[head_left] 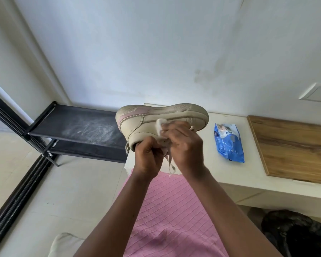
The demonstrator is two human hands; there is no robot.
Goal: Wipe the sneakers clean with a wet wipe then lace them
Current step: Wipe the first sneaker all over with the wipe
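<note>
Sneaker (pixel 137 127), beige with pink trim at its heel, is held up in the middle of the frame, tipped on its side with the sole turned up and away. Nearest the camera, a pink quilted cloth (pixel 167 210) fills the lower centre, and both forearms reach over it. To the lower left lies a white cushion (pixel 63 243); at the lower right sits a black bag (pixel 295 234).

The left hand (pixel 148 154) has its fingers curled tight around the edge of the sneaker's opening and holds it from below. Just beside it, the right hand (pixel 185 143) pinches a white wet wipe (pixel 160 127) and presses it against the side of the upper. A loose lace (pixel 170 164) dangles between the two wrists.

Beyond the hands is a white table (pixel 211 173). On it, right of the sneaker and apart from it, lies a blue pack of wipes (pixel 229 143), and further right a wooden board (pixel 295 145). At the left stands a black shelf rack (pixel 78 127) with pale scuff marks, against the white wall (pixel 156 52).
</note>
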